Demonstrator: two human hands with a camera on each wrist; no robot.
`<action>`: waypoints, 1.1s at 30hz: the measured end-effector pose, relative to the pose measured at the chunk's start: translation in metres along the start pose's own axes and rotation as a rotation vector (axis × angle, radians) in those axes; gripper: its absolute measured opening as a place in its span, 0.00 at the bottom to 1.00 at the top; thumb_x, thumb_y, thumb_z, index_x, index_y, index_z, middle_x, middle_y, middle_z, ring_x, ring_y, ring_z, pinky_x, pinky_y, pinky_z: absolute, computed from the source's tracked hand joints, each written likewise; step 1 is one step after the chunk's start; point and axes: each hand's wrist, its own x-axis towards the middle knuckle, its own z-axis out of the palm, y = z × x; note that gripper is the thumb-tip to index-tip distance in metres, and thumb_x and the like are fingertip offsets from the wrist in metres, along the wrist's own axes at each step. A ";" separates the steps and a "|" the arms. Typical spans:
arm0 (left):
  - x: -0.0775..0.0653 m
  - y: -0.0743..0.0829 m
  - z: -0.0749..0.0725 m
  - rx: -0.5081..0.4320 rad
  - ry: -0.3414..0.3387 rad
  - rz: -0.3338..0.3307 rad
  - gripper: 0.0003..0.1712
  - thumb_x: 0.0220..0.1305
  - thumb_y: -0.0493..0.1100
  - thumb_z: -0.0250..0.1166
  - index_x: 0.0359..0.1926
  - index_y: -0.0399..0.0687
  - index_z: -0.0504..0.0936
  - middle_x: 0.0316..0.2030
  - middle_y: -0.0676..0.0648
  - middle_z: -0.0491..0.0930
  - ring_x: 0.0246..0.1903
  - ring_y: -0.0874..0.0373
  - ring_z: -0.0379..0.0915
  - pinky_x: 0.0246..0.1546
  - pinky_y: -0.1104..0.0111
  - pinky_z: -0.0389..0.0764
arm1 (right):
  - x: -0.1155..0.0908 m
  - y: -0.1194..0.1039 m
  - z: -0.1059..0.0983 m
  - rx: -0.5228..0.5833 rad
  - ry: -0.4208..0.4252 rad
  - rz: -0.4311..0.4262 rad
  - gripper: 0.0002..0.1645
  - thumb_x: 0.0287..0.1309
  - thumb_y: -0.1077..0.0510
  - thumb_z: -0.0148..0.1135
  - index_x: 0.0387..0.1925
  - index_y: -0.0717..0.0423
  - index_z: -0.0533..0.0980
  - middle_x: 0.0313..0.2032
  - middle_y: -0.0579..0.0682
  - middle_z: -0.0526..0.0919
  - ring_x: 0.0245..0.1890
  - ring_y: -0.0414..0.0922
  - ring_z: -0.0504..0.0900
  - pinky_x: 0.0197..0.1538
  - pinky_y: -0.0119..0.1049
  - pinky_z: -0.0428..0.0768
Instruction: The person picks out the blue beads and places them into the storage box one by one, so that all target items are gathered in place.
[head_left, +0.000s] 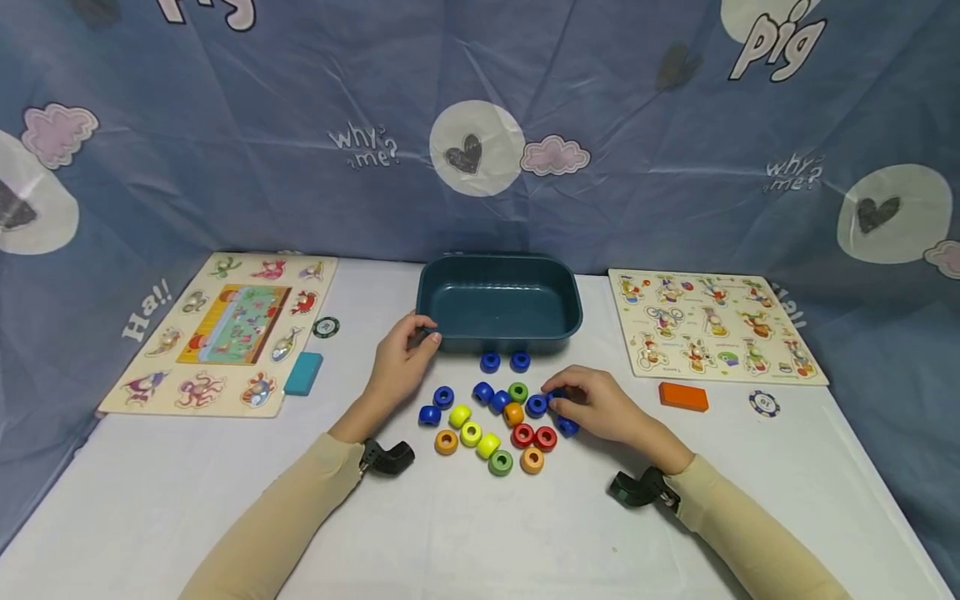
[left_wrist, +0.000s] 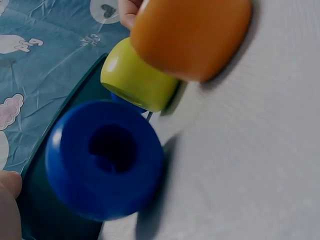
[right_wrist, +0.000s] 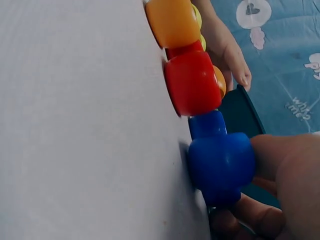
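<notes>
One dark teal tray (head_left: 495, 304), head view: rectangular, stood on a white tabletop (head_left: 465, 533) before a printed blue curtain (head_left: 390, 208).
Left hand (head_left: 401, 358): thumb and curled fingers gripped the tray's near left corner.
Right hand (head_left: 600, 404): thumb and fingertips pinched a blue bead (head_left: 556, 396), partly hidden, at the right of the bead cluster.
Loose blue beads (head_left: 490, 362): two just in front of the tray, others scattered between the hands.
Yellow beads (head_left: 471, 433): three, mid-cluster.
Green beads (head_left: 500, 462): two, one at the near edge.
Orange beads (head_left: 446, 442): three, spread apart.
Red beads (head_left: 522, 435): two, side by side.
Wooden puzzle boards: sea-creature board (head_left: 225, 333) at left, cartoon-figure board (head_left: 712, 325) at right.
Blocks: teal block (head_left: 303, 373) and orange block (head_left: 683, 397), each near a board.
Poker chips: dark chip (head_left: 326, 327) at left, white-and-blue chip (head_left: 764, 403) at right.
Left wrist view: a loose blue bead loomed closest, hole showing; yellow and orange beads lay beyond; a left-hand digit met the tray.
Right wrist view: right-hand digits closed about blue; another blue bead sat in front, red and orange beads farther along.
</notes>
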 end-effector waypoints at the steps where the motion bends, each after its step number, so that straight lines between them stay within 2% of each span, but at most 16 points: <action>1: 0.000 0.000 0.000 -0.002 0.001 0.002 0.12 0.68 0.42 0.60 0.49 0.42 0.77 0.63 0.39 0.72 0.58 0.50 0.72 0.38 0.70 0.75 | 0.000 0.000 0.000 -0.003 0.007 -0.001 0.10 0.57 0.62 0.66 0.42 0.50 0.83 0.39 0.44 0.84 0.33 0.38 0.74 0.38 0.29 0.76; 4: -0.001 0.000 0.000 -0.008 0.002 0.003 0.11 0.68 0.41 0.61 0.49 0.42 0.77 0.62 0.39 0.73 0.61 0.49 0.71 0.42 0.66 0.79 | 0.002 0.000 0.001 -0.028 0.040 -0.038 0.10 0.57 0.62 0.67 0.42 0.52 0.83 0.37 0.44 0.84 0.31 0.38 0.73 0.35 0.29 0.75; 9: -0.006 0.002 -0.002 -0.002 -0.001 0.012 0.09 0.68 0.41 0.61 0.47 0.43 0.77 0.60 0.40 0.74 0.62 0.49 0.72 0.42 0.70 0.78 | 0.010 -0.013 -0.006 -0.072 0.128 -0.167 0.10 0.57 0.61 0.68 0.42 0.56 0.83 0.35 0.44 0.83 0.29 0.36 0.73 0.31 0.30 0.76; 12: -0.011 0.004 -0.002 0.001 -0.006 0.009 0.09 0.68 0.41 0.61 0.46 0.43 0.77 0.62 0.41 0.73 0.62 0.47 0.72 0.43 0.68 0.79 | 0.024 -0.030 -0.014 -0.083 0.187 -0.224 0.11 0.56 0.60 0.69 0.42 0.57 0.83 0.37 0.47 0.84 0.28 0.36 0.74 0.31 0.30 0.78; 15: -0.015 0.006 -0.002 -0.007 -0.004 0.008 0.09 0.67 0.40 0.61 0.46 0.43 0.77 0.62 0.41 0.73 0.62 0.47 0.72 0.47 0.61 0.81 | 0.049 -0.046 -0.018 -0.096 0.211 -0.215 0.12 0.57 0.59 0.68 0.43 0.57 0.83 0.38 0.49 0.85 0.26 0.37 0.74 0.30 0.31 0.77; 20: -0.018 0.005 -0.001 -0.042 -0.005 0.025 0.11 0.68 0.40 0.61 0.48 0.41 0.77 0.61 0.40 0.72 0.62 0.45 0.71 0.52 0.56 0.80 | 0.101 -0.056 -0.007 -0.097 0.100 -0.063 0.13 0.60 0.56 0.65 0.45 0.56 0.82 0.40 0.51 0.86 0.23 0.41 0.74 0.29 0.33 0.75; 25: -0.018 0.001 0.000 -0.074 -0.012 0.023 0.15 0.68 0.41 0.60 0.53 0.41 0.75 0.62 0.40 0.70 0.62 0.45 0.70 0.53 0.58 0.80 | 0.145 -0.051 0.017 -0.145 -0.042 0.032 0.14 0.60 0.55 0.66 0.45 0.57 0.83 0.45 0.53 0.87 0.36 0.44 0.83 0.41 0.37 0.81; 29: -0.019 0.000 0.001 -0.100 -0.021 0.022 0.19 0.68 0.40 0.61 0.57 0.39 0.73 0.63 0.38 0.69 0.63 0.43 0.69 0.54 0.58 0.79 | 0.163 -0.050 0.030 -0.146 -0.141 0.047 0.13 0.59 0.57 0.66 0.45 0.58 0.83 0.45 0.53 0.86 0.45 0.47 0.83 0.49 0.40 0.80; 33: -0.018 0.000 -0.001 -0.088 -0.008 0.018 0.19 0.68 0.40 0.61 0.57 0.40 0.74 0.62 0.39 0.70 0.62 0.45 0.69 0.53 0.57 0.80 | 0.169 -0.051 0.034 -0.132 -0.178 0.043 0.15 0.60 0.58 0.65 0.48 0.58 0.81 0.47 0.53 0.85 0.48 0.47 0.83 0.53 0.40 0.80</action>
